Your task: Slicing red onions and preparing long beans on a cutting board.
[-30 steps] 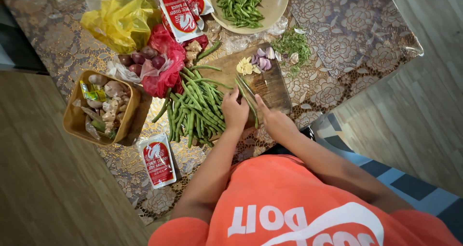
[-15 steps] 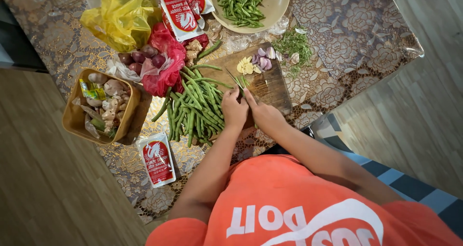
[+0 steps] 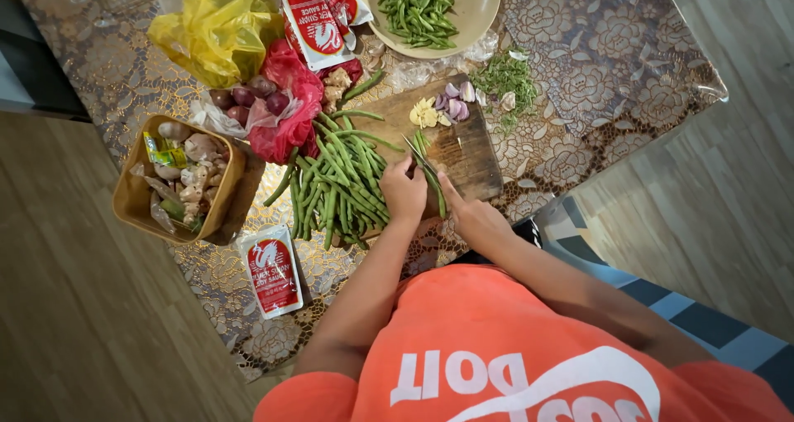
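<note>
— Where do the hands sit?

— The left hand (image 3: 403,192) and the right hand (image 3: 468,213) lie side by side at the near edge of the rectangular wooden cutting board (image 3: 463,145), with a few long green beans (image 3: 426,162) between them.

— And left of the board?

— The loose pile of whole green beans (image 3: 335,182) lies partly on it. Further left stands the square brown cardboard box of ginger pieces (image 3: 178,178), and before the pile lies a flat red-and-white sauce sachet (image 3: 270,271).

— Behind?

— The round beige plate of cut beans (image 3: 430,9), past the board's far edge. The sliced garlic and shallots (image 3: 440,108) lie on the board's far end.
</note>
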